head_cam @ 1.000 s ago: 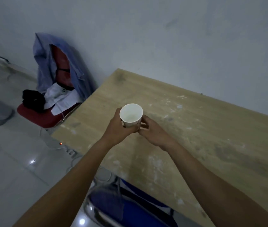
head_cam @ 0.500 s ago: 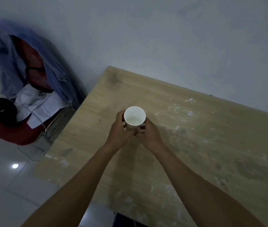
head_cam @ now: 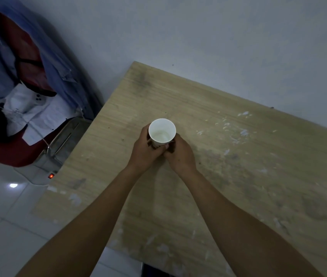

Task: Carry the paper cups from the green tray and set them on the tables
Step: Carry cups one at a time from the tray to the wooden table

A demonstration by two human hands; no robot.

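1. I am reaching both bare forearms out over the near edge of the wooden table point(head_cam: 238, 176), which is scuffed and flecked with pale marks; no other cup is showing on it and the green tray is not in view, so I cannot tell how many cups are left to carry
2. I am holding one white paper cup point(head_cam: 162, 130) upright over the middle-left of the tabletop, its mouth open toward me and its inside looking empty; I judge this cup to be at the point of being set down, though I cannot tell whether its base is touching the wood
3. I am wrapping my left hand point(head_cam: 145, 151) around the cup's left side, fingers curled and gripping its lower wall
4. I am closing my right hand point(head_cam: 179, 154) on the cup's right side, and the two hands are meeting just below it
5. Beyond the table's left edge, a red chair point(head_cam: 8, 150) draped with a blue garment point(head_cam: 62, 76) is standing against the wall
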